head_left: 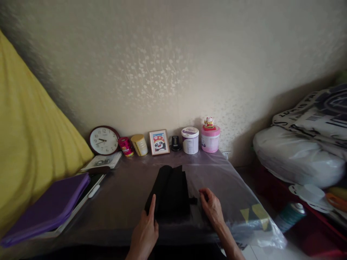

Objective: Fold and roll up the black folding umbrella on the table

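A folded black fabric item (173, 191), thicker and rounded along its left side, lies on the table with a small tab (193, 200) sticking out to the right. My left hand (145, 231) is at its lower left corner, index finger stretched along the edge and the other fingers curled against the fabric. Beside the tab, a little apart from the fabric, my right hand (211, 207) hovers with loosely bent fingers and a gap between thumb and index; I see nothing in it.
Along the wall stand a clock (104, 140), a picture frame (159, 142), several tins and tubs, and a cat figurine (209, 123). A purple folder (48, 207) lies at left by a yellow curtain (32, 130). A spray can (291, 215) stands right of the plastic-covered table (222, 173).
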{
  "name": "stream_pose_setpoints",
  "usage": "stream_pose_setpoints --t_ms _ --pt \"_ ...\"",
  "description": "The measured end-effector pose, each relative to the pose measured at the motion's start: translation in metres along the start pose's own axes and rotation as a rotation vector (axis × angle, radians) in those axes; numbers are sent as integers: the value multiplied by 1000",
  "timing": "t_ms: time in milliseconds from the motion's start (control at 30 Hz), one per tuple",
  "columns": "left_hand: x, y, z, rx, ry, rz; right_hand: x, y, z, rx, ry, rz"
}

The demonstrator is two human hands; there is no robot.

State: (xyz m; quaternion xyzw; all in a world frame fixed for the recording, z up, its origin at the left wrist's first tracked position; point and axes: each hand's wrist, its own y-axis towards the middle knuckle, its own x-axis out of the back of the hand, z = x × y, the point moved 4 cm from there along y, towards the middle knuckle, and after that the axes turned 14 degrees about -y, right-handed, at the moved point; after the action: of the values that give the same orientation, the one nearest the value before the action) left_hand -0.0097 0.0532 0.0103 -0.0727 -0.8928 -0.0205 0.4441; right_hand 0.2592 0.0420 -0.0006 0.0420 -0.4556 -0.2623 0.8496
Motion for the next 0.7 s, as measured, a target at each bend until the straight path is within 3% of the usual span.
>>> stream_pose_setpoints --t_ms 67,233,367,433,467,600,633,700 --pt "1 4 2 29 -142 15 0 0 1 5 0 -1" --pt "7 11 11 285 -832 183 -2 -1 -2 17 11 -9" --pt "9 6 3 263 -1185 441 -1 -1 -3 1 36 2" --pt "10 3 -1 199 -1144 497 2 -1 -2 -13 56 23" --pt "11 3 -2 162 -1044 438 3 -2 -1 -15 67 32" --pt "27 6 -10 -77 -410 -5 9 -4 1 -4 122 35" --pt "29 6 -13 -124 -308 -61 10 -5 1 0 151 37" --pt "26 6 -18 -145 -288 -62 9 -6 -2 0 227 46"
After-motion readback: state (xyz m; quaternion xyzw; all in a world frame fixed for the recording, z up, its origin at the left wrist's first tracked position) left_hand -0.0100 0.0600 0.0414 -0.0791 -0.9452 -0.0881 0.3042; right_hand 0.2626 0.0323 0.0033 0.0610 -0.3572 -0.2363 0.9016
